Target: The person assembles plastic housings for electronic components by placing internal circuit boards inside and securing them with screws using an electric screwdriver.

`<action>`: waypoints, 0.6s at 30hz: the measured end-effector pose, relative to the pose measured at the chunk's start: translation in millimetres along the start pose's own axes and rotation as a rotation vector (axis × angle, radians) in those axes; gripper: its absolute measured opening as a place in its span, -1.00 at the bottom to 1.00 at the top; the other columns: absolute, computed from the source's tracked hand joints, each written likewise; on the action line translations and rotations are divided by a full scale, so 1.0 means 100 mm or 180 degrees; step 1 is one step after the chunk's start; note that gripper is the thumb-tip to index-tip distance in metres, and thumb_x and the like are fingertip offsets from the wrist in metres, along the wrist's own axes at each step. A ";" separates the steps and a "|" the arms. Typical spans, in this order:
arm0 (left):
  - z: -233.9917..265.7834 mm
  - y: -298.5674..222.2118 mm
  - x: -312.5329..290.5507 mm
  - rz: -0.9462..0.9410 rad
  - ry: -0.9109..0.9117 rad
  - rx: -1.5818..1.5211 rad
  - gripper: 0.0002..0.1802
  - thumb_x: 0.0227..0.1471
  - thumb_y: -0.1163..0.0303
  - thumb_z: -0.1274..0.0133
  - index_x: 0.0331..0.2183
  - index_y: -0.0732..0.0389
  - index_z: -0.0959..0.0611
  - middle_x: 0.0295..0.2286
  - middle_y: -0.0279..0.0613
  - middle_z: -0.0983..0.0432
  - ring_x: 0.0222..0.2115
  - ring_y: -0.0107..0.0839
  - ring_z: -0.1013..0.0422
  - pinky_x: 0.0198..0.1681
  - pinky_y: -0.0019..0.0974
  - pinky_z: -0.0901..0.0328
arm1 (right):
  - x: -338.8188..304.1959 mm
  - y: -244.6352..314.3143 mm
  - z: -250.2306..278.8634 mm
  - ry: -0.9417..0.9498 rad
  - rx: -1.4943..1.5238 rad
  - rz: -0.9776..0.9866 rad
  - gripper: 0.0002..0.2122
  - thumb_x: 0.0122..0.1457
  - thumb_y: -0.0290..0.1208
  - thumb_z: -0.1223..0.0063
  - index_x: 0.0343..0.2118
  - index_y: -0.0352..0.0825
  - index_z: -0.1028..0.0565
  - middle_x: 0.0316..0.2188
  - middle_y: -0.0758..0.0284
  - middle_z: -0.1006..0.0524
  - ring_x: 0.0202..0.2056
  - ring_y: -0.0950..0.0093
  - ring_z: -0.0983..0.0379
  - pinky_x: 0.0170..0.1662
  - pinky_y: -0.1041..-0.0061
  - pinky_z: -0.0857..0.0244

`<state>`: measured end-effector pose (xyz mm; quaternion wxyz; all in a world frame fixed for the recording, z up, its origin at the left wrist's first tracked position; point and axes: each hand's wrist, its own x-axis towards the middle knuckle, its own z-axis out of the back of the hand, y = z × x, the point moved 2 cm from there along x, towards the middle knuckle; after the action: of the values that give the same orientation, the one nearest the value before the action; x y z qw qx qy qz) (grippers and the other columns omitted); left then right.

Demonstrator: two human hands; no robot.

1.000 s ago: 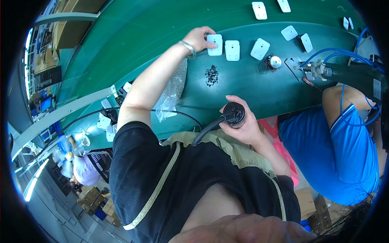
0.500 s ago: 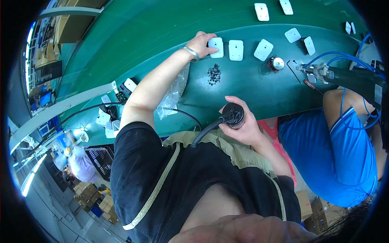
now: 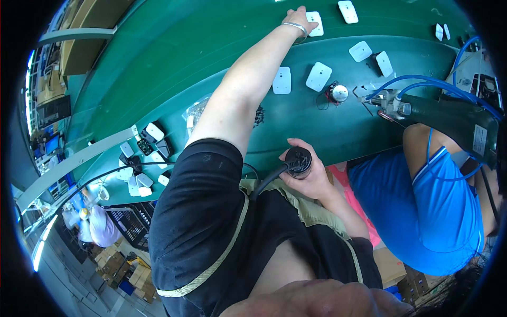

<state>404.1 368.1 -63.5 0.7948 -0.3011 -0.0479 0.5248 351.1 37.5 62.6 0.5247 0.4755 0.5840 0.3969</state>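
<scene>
Left hand (image 3: 300,19) at full reach: fingers pinch a white plate (image 3: 316,24) over the far green strip (image 3: 222,50); I cannot tell whether it rests there. A second plate (image 3: 348,11) lies to its right. Right hand (image 3: 315,182): fingers wrapped around a black cylindrical tool (image 3: 299,161). Judgement: the pinched piece is nearly dealt with; the plates nearer me on the table (image 3: 296,124), such as the closest one (image 3: 282,80), are left. Hidden: the tool's working end, and most of the small black parts (image 3: 259,116) behind my forearm. Plate holes too small to read.
</scene>
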 end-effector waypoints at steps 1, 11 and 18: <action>0.00 -0.01 0.00 -0.0166 0.0119 0.0074 -0.24 -0.28 -0.01 -0.08 -0.05 0.20 -0.30 -0.16 0.09 -0.30 -0.15 -0.09 -0.28 -0.07 -0.24 -0.17 | 0.00 -0.01 0.04 -0.0008 -0.0004 -0.0006 -0.38 -0.24 -0.59 -0.15 -0.04 -0.38 -0.13 -0.38 0.34 -0.40 -0.32 0.61 -0.31 -0.19 0.62 -0.19; 0.57 0.07 -0.52 -0.0652 -0.0901 -0.0870 -0.57 -0.31 0.30 -0.16 -0.29 0.14 -0.43 -0.40 -0.03 -0.46 -0.34 -0.15 -0.39 -0.27 -0.25 -0.27 | -0.04 0.06 -0.08 0.0197 -0.0167 -0.0141 -0.39 -0.25 -0.52 -0.18 -0.05 -0.30 -0.18 -0.34 0.28 -0.41 -0.28 0.52 -0.37 -0.19 0.57 -0.22; 1.11 0.75 -1.86 -0.0497 0.0416 -0.1531 -0.53 -0.24 0.41 -0.15 -0.20 0.24 -0.40 -0.34 -0.12 -0.44 -0.30 -0.36 -0.39 -0.20 -0.38 -0.28 | -0.18 0.01 -0.35 0.0406 -0.0148 -0.0025 -0.36 -0.23 -0.55 -0.16 -0.02 -0.34 -0.13 -0.37 0.33 -0.40 -0.41 0.66 -0.29 -0.30 0.66 -0.20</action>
<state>217.1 275.3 32.0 0.7399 -0.5101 -0.1429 0.4147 316.9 21.7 72.5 0.4989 0.4347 0.6087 0.4377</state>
